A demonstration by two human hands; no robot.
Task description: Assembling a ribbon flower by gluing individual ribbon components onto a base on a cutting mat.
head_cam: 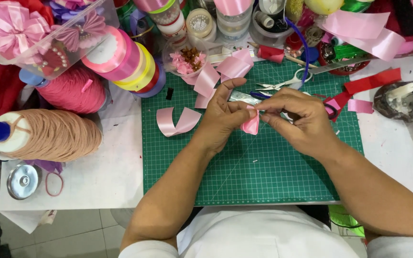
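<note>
Green cutting mat [244,177], with a pink ribbon piece [251,124] being folded above its upper half.
Ribbon is being pinched between fingertips of left hand [223,119] and right hand [296,122]; if pressure eases, the slick fold is likely being lost.

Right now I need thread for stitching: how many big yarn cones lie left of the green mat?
2. A tan cone lies on its side nearest the table's front edge; a pink cone lies behind it, below the ribbon rolls. More may be hidden under the clutter.
</note>
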